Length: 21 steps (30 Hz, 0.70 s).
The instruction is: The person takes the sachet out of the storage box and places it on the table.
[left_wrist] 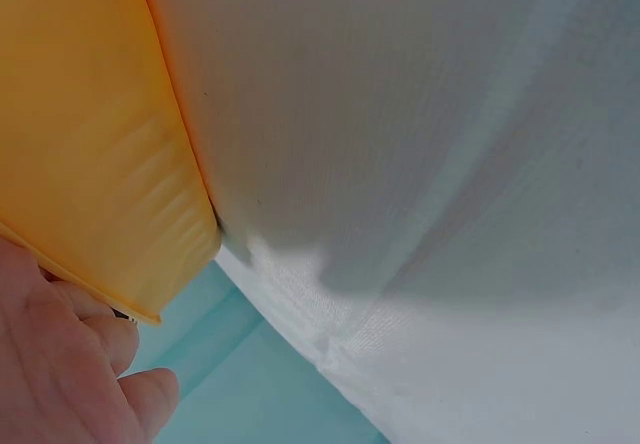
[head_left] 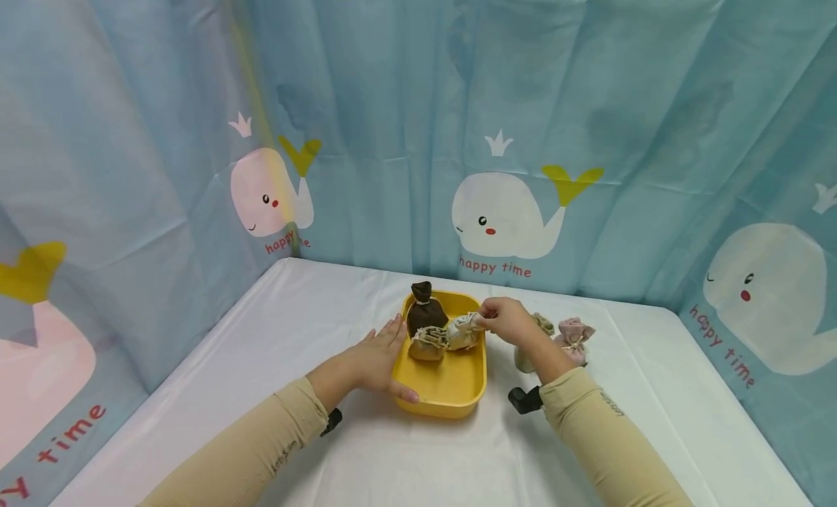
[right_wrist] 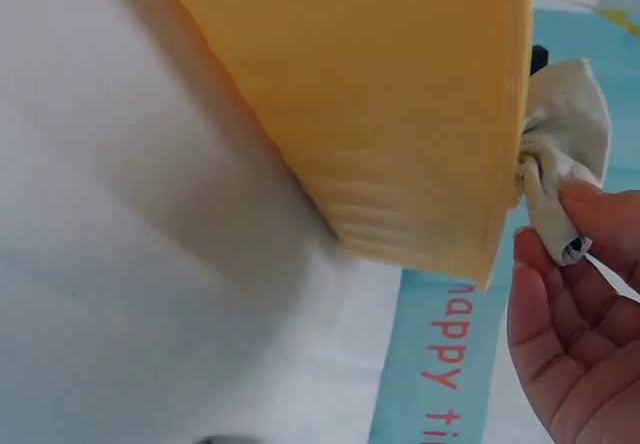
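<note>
Tray (head_left: 451, 391) sits mid-worktop (head_left: 294, 325), ahead of me. Three pouches in its far half: one upright at the back (head_left: 423, 311), one in front of it (head_left: 428, 342), a third (head_left: 463, 331) to the right against the rim. My left hand (head_left: 375, 358) lies on the tray's left edge; my right hand (head_left: 506, 319) pinches the third pouch's neck. Two more pouches (head_left: 572, 338) on the worktop, right of the tray, behind my right wrist. Curtain (head_left: 418, 129) backs everything.
</note>
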### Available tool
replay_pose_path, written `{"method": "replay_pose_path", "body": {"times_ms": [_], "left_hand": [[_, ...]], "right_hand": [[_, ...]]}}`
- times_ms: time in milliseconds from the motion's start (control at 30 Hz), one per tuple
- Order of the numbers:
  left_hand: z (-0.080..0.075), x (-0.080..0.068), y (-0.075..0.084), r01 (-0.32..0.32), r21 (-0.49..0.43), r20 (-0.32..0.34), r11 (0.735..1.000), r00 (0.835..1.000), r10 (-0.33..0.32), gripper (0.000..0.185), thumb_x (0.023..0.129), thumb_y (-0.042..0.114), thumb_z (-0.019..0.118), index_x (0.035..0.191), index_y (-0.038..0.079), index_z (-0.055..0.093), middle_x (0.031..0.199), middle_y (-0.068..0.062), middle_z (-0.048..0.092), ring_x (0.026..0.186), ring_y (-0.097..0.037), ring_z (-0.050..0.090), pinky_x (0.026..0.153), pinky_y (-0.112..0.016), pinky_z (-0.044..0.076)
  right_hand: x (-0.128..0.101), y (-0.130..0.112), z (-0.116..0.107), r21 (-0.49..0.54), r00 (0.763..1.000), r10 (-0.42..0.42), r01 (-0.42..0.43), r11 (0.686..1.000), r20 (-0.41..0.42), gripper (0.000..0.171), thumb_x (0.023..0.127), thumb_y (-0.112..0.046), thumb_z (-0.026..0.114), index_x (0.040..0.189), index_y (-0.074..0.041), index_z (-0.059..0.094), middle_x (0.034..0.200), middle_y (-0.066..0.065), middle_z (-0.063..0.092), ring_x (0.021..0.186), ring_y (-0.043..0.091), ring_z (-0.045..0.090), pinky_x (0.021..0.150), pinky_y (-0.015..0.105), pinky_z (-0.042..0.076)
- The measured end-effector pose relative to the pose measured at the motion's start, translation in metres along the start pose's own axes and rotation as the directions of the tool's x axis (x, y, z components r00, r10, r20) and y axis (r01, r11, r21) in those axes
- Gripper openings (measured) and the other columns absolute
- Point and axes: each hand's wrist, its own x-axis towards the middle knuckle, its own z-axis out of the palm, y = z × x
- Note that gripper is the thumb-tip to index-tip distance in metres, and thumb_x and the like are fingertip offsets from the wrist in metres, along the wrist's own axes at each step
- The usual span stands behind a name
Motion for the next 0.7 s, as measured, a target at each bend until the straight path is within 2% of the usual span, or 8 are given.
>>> {"method": "replay_pose_path", "body": {"times_ms": [267, 500, 700], "left_hand": [[-0.002, 0.000, 0.001, -0.001, 0.003, 0.004, 1.000, 1.000, 0.001, 0.136, 0.051, 0.090, 0.043, 0.146, 0.003, -0.001, 0.152, -0.013, -0.008, 0.140, -0.025, -0.003, 0.110, -0.048, 0.011], [-0.004, 0.001, 0.002, -0.005, -0.002, 0.009, 1.000, 1.000, 0.005, 0.136, 0.052, 0.089, 0.044, 0.146, 0.003, -0.001, 0.152, -0.014, -0.007, 0.140, -0.025, -0.003, 0.110, -0.048, 0.011], [-0.003, -0.001, 0.001, -0.003, -0.003, 0.006, 1.000, 1.000, 0.003, 0.136, 0.052, 0.089, 0.045, 0.146, 0.002, 0.001, 0.152, -0.014, -0.006, 0.140, -0.027, -0.002, 0.110, -0.049, 0.012]], "right_hand": [[-0.001, -0.005, 0.001, 0.049, 1.000, 0.011, -0.010, 0.999, -0.028, 0.012, 0.088, -0.015, 0.062, 0.078, -0.010, 0.059, 0.073, 0.004, 0.057, 0.067, 0.016, 0.057, 0.060, 0.027, 0.049], [-0.002, -0.009, -0.001, 0.105, 0.996, 0.025, -0.017, 0.994, -0.083, 0.009, 0.088, -0.014, 0.061, 0.081, -0.009, 0.061, 0.076, 0.005, 0.059, 0.071, 0.017, 0.061, 0.065, 0.028, 0.053], [-0.005, -0.020, -0.009, 0.179, 0.994, 0.008, 0.012, 0.984, -0.112, 0.007, 0.088, -0.013, 0.062, 0.083, -0.007, 0.063, 0.079, 0.007, 0.061, 0.073, 0.019, 0.065, 0.067, 0.032, 0.054]]}}
